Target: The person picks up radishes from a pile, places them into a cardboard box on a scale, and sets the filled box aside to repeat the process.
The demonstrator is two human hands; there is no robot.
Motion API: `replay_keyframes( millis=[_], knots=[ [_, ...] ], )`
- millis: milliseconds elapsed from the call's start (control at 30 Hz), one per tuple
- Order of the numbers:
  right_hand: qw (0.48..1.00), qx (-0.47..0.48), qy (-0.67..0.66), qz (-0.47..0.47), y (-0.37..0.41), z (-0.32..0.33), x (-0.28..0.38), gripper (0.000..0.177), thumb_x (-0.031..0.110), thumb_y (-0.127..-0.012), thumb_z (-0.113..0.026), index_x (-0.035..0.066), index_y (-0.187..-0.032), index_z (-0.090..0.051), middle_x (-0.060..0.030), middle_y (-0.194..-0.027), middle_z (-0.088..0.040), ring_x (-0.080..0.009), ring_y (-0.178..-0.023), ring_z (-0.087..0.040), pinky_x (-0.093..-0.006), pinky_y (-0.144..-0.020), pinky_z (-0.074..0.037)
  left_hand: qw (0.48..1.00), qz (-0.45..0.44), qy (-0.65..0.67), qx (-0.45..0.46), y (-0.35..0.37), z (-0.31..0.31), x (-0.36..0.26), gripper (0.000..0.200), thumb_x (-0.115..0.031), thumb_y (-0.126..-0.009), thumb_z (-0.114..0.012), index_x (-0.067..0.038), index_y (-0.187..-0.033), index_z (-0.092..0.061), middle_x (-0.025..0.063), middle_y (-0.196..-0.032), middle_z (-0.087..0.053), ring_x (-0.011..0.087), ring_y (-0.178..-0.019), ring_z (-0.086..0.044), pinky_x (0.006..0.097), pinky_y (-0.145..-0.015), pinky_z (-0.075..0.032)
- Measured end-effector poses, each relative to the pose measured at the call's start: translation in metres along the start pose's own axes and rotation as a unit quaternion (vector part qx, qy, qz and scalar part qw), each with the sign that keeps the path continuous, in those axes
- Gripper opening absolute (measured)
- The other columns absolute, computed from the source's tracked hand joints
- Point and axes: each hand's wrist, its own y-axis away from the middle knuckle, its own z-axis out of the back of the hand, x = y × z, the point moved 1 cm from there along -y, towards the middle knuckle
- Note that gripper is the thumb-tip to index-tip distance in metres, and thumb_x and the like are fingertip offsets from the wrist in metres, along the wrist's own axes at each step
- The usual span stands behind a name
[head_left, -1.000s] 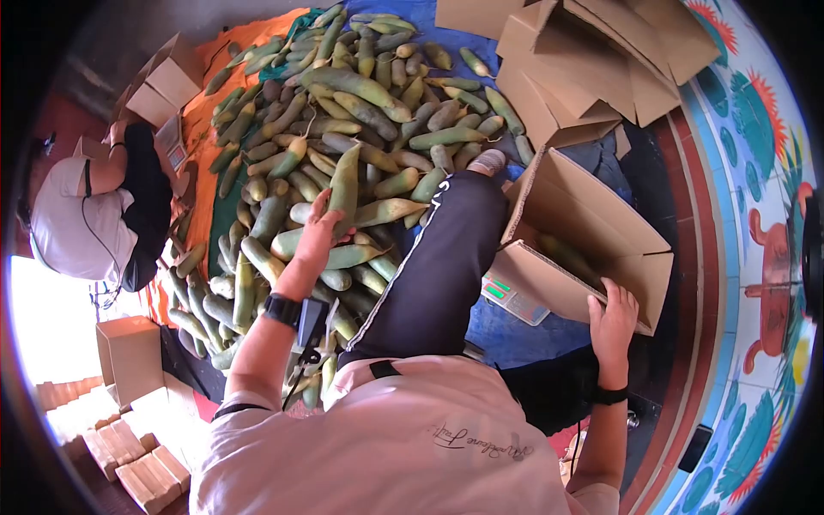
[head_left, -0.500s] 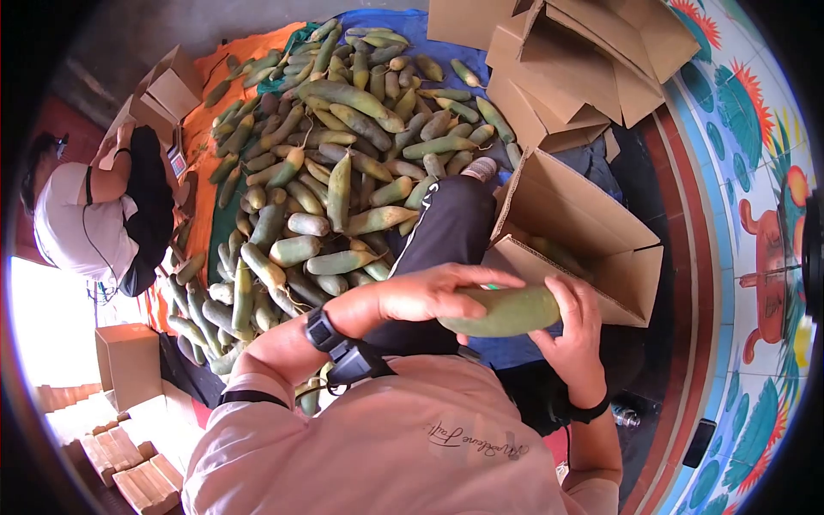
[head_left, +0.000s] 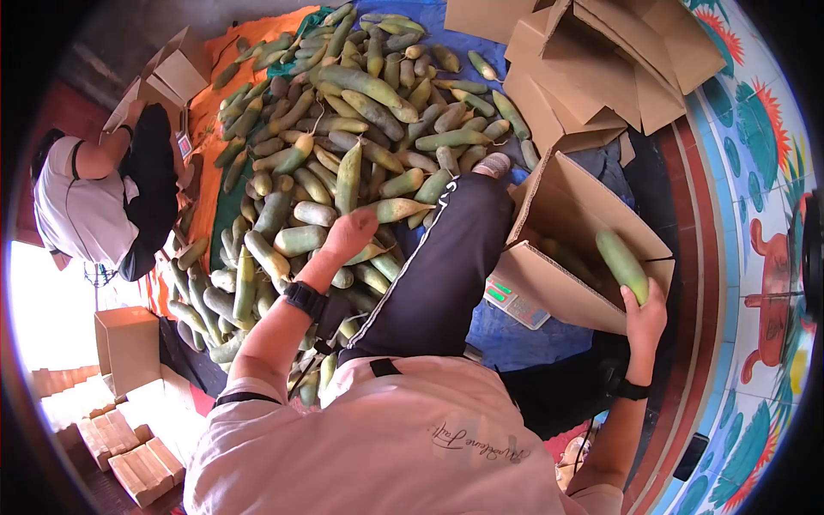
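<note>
My right hand (head_left: 645, 316) is closed around the lower end of a green radish (head_left: 621, 263), which is tilted over the open cardboard box (head_left: 562, 287). Inside that box another radish (head_left: 566, 260) lies partly in shadow. My left hand (head_left: 352, 235) is over the big pile of radishes, beside a pale green radish (head_left: 398, 209) and just below an upright one (head_left: 348, 178). Its fingers are blurred and mostly hidden, so their grip does not show. A digital scale (head_left: 518, 305) with a lit green display stands partly behind the box.
Flattened and open cartons (head_left: 584, 64) are stacked at the upper right. Another person (head_left: 90, 202) sits at the left beside boxes. A blue tarp (head_left: 549, 339) lies under the scale. My bent leg (head_left: 438, 257) stands between pile and box. A phone (head_left: 691, 457) rests at the right.
The radish has gone from between both hands to over the box, held in my right hand alone. My left hand has let go and moved left to the pile. The scale is now uncovered.
</note>
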Motion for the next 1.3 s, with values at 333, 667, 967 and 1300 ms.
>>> replay_keyframes(
  millis=[333,667,967,1300],
  knots=[
    [0.974,0.156,-0.156,-0.054,-0.026,-0.051,-0.045,0.029,0.022,-0.085,-0.060,0.000,-0.104,-0.061,-0.0155,-0.084,-0.065,-0.0250,-0.077,-0.063,-0.0336,-0.073,-0.048,0.912,0.081,-0.379,0.134,0.019,-0.041,0.075,0.052,-0.023,-0.077,-0.063,-0.014,-0.126,-0.047,0.0108,-0.119,-0.052,0.0261,-0.118,-0.046,0.0472,-0.099,-0.034],
    [0.974,0.109,-0.162,-0.117,-0.010,-0.049,-0.031,0.019,0.016,-0.087,-0.057,0.001,-0.096,-0.063,-0.0111,-0.074,-0.065,-0.0180,-0.071,-0.063,-0.0302,-0.068,-0.048,0.872,0.042,-0.481,0.081,0.017,-0.053,0.087,0.030,-0.015,-0.079,-0.056,-0.014,-0.110,-0.055,0.0088,-0.107,-0.051,0.0253,-0.104,-0.050,0.0411,-0.085,-0.041],
    [0.983,0.055,-0.131,-0.114,-0.006,-0.051,-0.030,0.020,0.020,-0.086,-0.058,0.002,-0.095,-0.064,-0.0154,-0.082,-0.065,-0.0285,-0.078,-0.063,-0.0357,-0.072,-0.048,0.866,0.059,-0.487,0.095,0.022,-0.060,0.085,0.024,-0.012,-0.081,-0.055,-0.011,-0.104,-0.050,0.0084,-0.100,-0.057,0.0246,-0.098,-0.056,0.0394,-0.081,-0.044],
    [0.988,0.039,-0.108,-0.104,-0.006,-0.045,-0.019,0.021,0.021,-0.087,-0.057,0.003,-0.095,-0.064,-0.0172,-0.086,-0.066,-0.0325,-0.082,-0.063,-0.0384,-0.074,-0.048,0.934,0.198,-0.275,0.117,0.041,-0.020,0.053,0.065,-0.040,-0.069,-0.073,-0.007,-0.118,-0.047,0.0166,-0.112,-0.056,0.0299,-0.105,-0.057,0.0396,-0.089,-0.045]
  ],
)
